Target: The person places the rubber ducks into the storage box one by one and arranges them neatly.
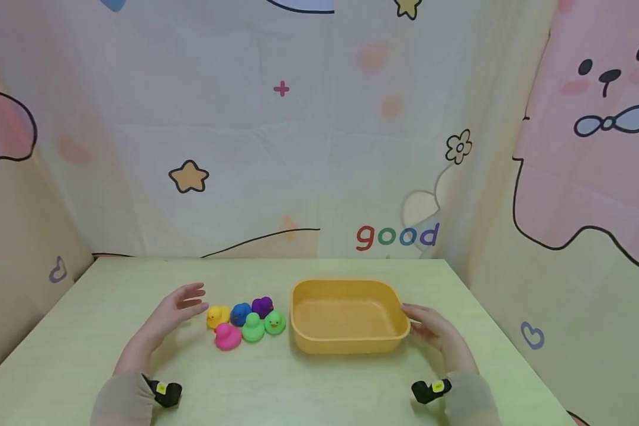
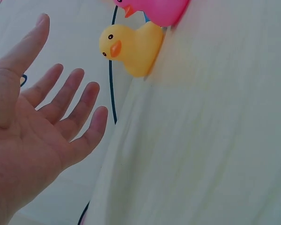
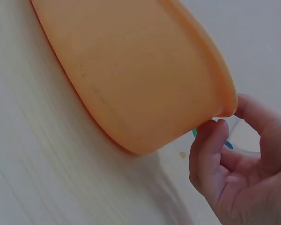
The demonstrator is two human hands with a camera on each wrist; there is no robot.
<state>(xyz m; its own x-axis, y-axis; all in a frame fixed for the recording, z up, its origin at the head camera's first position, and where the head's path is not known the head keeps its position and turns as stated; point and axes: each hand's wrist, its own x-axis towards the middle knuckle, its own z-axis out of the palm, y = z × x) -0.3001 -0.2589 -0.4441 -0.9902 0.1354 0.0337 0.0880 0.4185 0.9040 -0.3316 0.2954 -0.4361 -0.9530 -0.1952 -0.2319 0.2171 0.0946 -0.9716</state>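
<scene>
Several small rubber ducks lie together left of the middle: a yellow duck [image 1: 218, 317], a pink duck [image 1: 228, 336], a blue duck [image 1: 241, 315], a purple duck [image 1: 262, 306] and two green ducks [image 1: 253, 328]. My left hand [image 1: 174, 310] hovers left of the yellow duck, its fingers spread and holding nothing. In the left wrist view the palm shows, apart from the yellow duck [image 2: 133, 49]. Right of the ducks stands a yellow-orange plastic basin [image 1: 346, 345] with a bare bottom. My right hand [image 1: 431, 324] pinches its right rim, fingers bent under the lip [image 3: 232, 101].
A pale wood-look table [image 1: 234, 384] carries everything. Behind it hangs a printed cloth [image 1: 245, 195] with stars and lettering, and similar cloth walls [image 1: 580, 296] stand on both sides. Each wrist wears a small black camera [image 1: 165, 393].
</scene>
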